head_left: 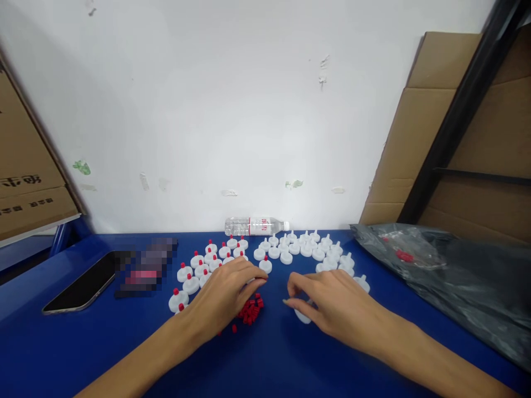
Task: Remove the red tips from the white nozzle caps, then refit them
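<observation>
My left hand [228, 290] is closed in a pinch, thumb against fingertips, beside a pile of small red caps [250, 311]. Whatever sits between those fingertips, if anything, is hidden. Just beyond them stands a white spouted lid [265, 266] with a red cap on its spout. My right hand [332, 298] is closed around a white spouted lid [303, 317], low over the blue table; the fingers cover most of it. Several red-capped white lids [191, 284] stand behind and left of my left hand. Beyond my right hand are several white lids with bare spouts [306, 249].
A clear plastic bottle [257, 226] lies along the wall. On the left of the blue table [257, 365] are a black phone [85, 282] and a blurred dark packet [147, 268]. Dark plastic sheeting [464, 287] covers the right side, with a clear bag of red pieces [404, 255] on it.
</observation>
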A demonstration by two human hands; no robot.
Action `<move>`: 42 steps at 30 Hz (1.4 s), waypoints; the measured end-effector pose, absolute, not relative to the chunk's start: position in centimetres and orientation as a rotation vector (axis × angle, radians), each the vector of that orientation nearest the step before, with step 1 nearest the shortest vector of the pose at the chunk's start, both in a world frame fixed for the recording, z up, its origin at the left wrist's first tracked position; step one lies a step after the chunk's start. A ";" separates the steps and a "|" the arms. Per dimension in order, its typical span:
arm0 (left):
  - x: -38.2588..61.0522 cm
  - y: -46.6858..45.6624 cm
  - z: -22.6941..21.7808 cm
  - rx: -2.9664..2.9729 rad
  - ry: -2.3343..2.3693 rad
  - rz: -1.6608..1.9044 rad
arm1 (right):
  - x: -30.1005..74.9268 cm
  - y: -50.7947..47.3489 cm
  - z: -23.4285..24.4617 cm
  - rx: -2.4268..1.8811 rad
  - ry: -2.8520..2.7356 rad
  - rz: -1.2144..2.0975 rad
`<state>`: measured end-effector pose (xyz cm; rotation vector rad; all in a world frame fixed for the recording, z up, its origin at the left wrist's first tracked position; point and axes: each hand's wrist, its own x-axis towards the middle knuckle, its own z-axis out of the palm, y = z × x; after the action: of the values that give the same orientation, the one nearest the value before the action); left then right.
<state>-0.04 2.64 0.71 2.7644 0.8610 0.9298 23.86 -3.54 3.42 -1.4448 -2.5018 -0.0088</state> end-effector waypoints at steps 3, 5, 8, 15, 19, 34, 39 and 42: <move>0.3 2.4 0.6 2.739 0.822 1.083 | 24.0 -3.5 3.6 -1.422 -2.460 -0.006; 0.4 2.2 0.6 2.790 0.783 1.130 | 24.3 -3.6 3.9 -1.451 -2.440 -0.028; 0.4 2.1 0.5 2.871 0.729 1.165 | 24.7 -3.8 4.2 -1.531 -2.498 0.023; 0.4 2.1 0.7 3.013 0.723 1.195 | 24.5 -3.5 3.1 -1.480 -2.591 0.019; 0.3 1.8 0.8 3.017 0.707 1.176 | 24.0 -3.7 3.1 -1.429 -2.547 -0.042; 0.8 0.1 1.6 3.002 0.474 1.174 | 23.6 -3.7 3.0 -1.322 -2.480 -0.244; 0.9 0.1 1.4 3.029 0.514 1.140 | 23.7 -3.6 2.8 -1.270 -2.465 -0.204; 0.9 0.3 1.4 2.996 0.543 1.201 | 23.9 -3.3 2.7 -1.230 -2.424 -0.231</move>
<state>0.92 0.28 1.42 2.9963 0.5434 1.2007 23.95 -3.34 2.72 -1.2302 -2.4243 -0.2306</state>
